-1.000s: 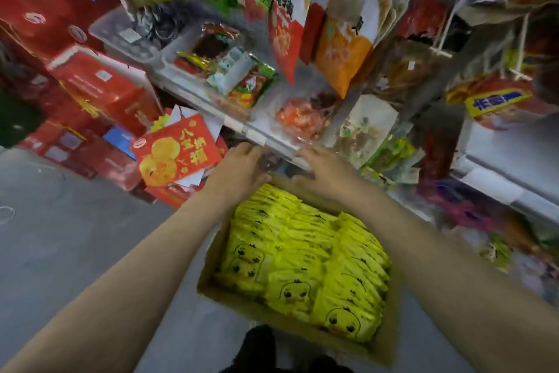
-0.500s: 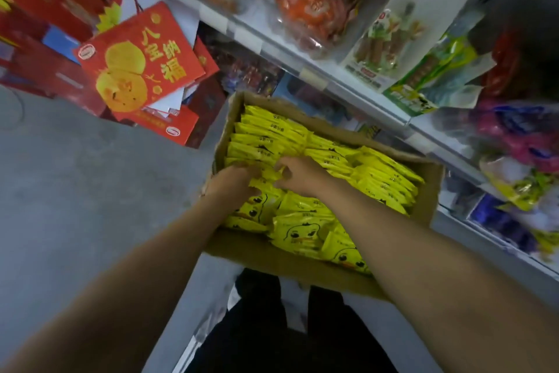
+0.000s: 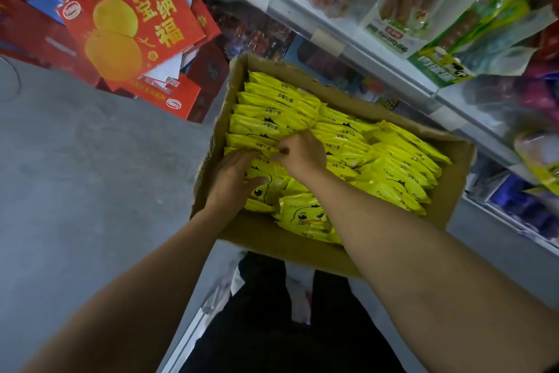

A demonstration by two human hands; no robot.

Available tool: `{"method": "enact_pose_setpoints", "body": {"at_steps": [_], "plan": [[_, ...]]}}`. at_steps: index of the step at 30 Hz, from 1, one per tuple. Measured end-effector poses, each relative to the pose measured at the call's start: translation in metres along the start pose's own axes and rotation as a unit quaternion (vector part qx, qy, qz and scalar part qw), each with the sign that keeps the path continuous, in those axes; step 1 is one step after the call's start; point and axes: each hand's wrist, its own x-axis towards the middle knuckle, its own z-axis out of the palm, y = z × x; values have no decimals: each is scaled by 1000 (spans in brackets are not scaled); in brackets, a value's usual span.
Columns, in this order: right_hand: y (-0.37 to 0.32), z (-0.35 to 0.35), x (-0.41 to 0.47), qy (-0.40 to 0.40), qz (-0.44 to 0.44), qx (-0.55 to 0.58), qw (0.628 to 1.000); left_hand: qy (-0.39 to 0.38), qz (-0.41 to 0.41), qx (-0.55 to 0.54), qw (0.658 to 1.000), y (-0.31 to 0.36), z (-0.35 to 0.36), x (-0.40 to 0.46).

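Head view only. The box (image 3: 272,239) sat low in front of the person, its far side close under the shelf (image 3: 332,36), probably so stock could go straight across. It was packed with yellow duck packets (image 3: 393,167), most of them standing on edge in tight rows, with a few at the near end lying face up. The left hand (image 3: 233,179) was at the front-left row, fingers dug down among the packets and thumb pressed on a duck face, so it looked like a clamp on a small bunch. The right hand (image 3: 302,151) was just beside it, fingers curled and pinching packet tops in the same row, likely to split the bunch off from the rest. Nothing was lifted clear yet. A red gift box (image 3: 130,36) leaned at the left, above the grey floor (image 3: 75,176). Snack bags (image 3: 408,3) hung on the shelf.
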Motion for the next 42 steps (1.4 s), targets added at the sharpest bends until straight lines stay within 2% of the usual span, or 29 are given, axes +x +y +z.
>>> {"method": "enact_pose_setpoints", "body": {"at_steps": [4, 9, 11, 15, 18, 22, 25, 28, 31, 38, 42], "plan": [[8, -9, -3, 27, 7, 128, 991, 1, -14, -29, 999, -1, -3, -1], [38, -42, -20, 37, -22, 179, 983, -33, -39, 5, 999, 2, -8, 3], [52, -50, -26, 63, -15, 194, 979, -59, -66, 43, 995, 7, -10, 7], [74, -65, -40, 89, 12, 226, 970, -106, -94, 206, 968, 13, -5, 8], [87, -74, -58, 57, 66, 332, 939, -104, -112, 275, 949, 17, -4, 1], [108, -84, -88, 12, 92, 407, 909, -54, -109, 288, 950, 36, -9, -15], [123, -98, -109, 2, 88, 425, 901, 3, -144, 211, 967, 60, -17, -23], [138, -118, -131, 10, 68, 425, 903, 25, -162, 77, 983, 96, -28, -31], [159, -146, -155, 35, 38, 435, 899, 40, -171, -30, 984, 146, -32, -44], [229, -232, -244, 91, -62, 494, 863, 53, -91, -159, 982, 292, 6, -90], [281, -285, -312, 125, -117, 507, 845, 27, -60, -275, 959, 377, 43, -118]]}}
